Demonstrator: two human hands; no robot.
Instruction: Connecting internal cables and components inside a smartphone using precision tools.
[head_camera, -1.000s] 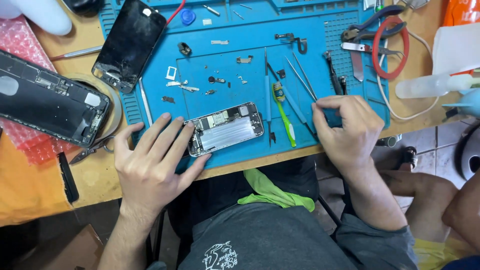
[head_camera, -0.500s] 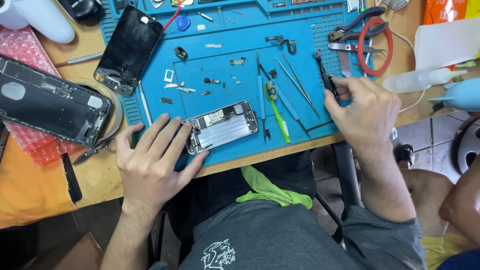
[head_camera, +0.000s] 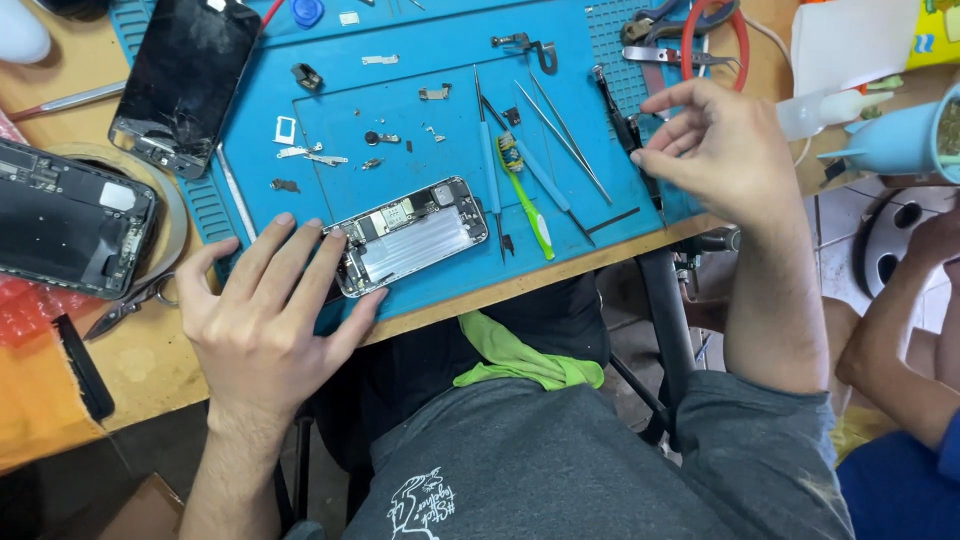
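Note:
My left hand (head_camera: 265, 325) lies flat with fingers spread at the near edge of the blue work mat (head_camera: 330, 150). Its fingertips touch the left end of an opened phone body (head_camera: 412, 235) with its insides showing. My right hand (head_camera: 720, 150) hovers over the mat's right edge, fingers curled and apart. Thumb and fingertips are at a black-handled tool (head_camera: 618, 112) that lies on the mat. Between the hands lie a green toothbrush (head_camera: 527, 200), a blue-handled tool (head_camera: 488, 150) and thin tweezers (head_camera: 560, 125).
A cracked phone screen (head_camera: 185, 80) lies at the mat's upper left, another opened phone (head_camera: 70, 215) on a tape roll further left, scissors (head_camera: 125, 308) near it. Red-handled pliers (head_camera: 690, 40), a white squeeze bottle (head_camera: 830, 105) and a blue cup (head_camera: 895, 140) sit right. Another person's arm (head_camera: 900, 340) is at right.
My right hand has lifted from the mat's near edge and moved up and right to the black-handled tool. My left hand stays by the opened phone.

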